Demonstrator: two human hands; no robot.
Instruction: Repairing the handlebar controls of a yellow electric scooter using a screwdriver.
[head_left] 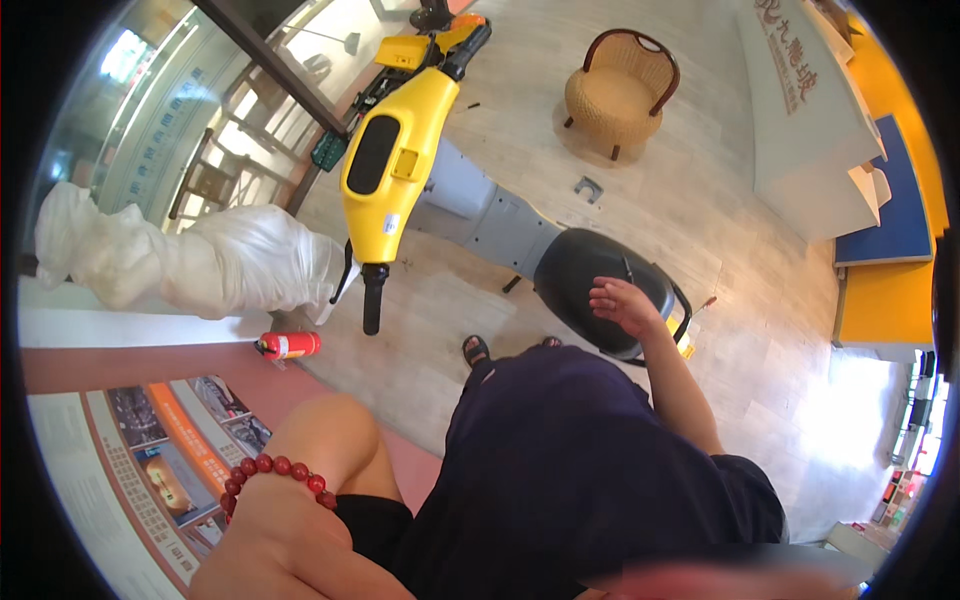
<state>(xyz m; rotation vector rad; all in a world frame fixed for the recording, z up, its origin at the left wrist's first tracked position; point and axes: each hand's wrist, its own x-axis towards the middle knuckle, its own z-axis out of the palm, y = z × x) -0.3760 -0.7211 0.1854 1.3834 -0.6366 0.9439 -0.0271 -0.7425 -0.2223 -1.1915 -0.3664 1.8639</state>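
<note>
My right hand [625,308] is over the rear half of the scooter's black seat [570,270], fingers loosely curved and apart, holding nothing; whether it touches the seat is unclear. A thin dark object [627,266] lies just beyond my fingertips. The yellow scooter [420,120] stands crosswise before me, its near handlebar grip [372,300] pointing toward me. My left hand [260,550] is at the lower left below a red bead bracelet [280,468], its fingers hidden.
A white-wrapped bulky object [220,260], a red fire extinguisher [292,345] and a printed board [160,460] are on the left. A wicker chair [615,100] stands beyond the scooter; a white counter [800,170] and yellow-blue furniture [880,300] line the right.
</note>
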